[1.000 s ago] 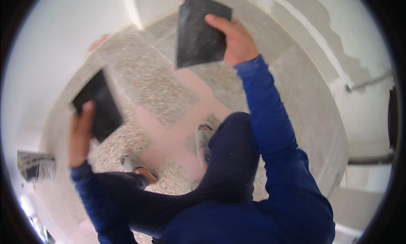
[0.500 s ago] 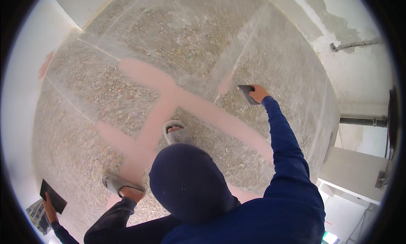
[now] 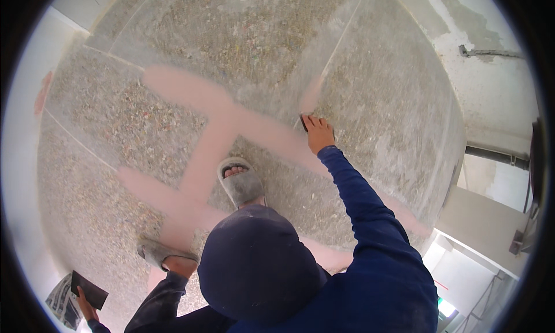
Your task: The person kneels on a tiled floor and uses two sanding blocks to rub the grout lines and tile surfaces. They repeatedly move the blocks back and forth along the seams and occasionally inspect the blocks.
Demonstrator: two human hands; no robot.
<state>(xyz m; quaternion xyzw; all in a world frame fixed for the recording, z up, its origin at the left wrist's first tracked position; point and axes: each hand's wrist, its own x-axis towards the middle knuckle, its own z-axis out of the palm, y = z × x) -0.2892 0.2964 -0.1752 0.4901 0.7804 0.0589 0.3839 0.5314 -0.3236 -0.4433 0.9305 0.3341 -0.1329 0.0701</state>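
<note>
Right hand (image 3: pixel 319 134) presses a dark pad (image 3: pixel 303 123) on the terrazzo floor (image 3: pixel 173 119), fingers flat; left hand (image 3: pixel 87 306) grips another dark pad (image 3: pixel 88 289).

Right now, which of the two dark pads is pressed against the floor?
The pad under the right hand, on the pink stripe. The other pad is held up in the left hand.

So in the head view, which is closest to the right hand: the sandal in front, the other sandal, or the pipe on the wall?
From the right hand:
1. Front sandal, just lower left of the hand.
2. Pipe, upper right on the wall.
3. Other sandal, far lower left.
</note>
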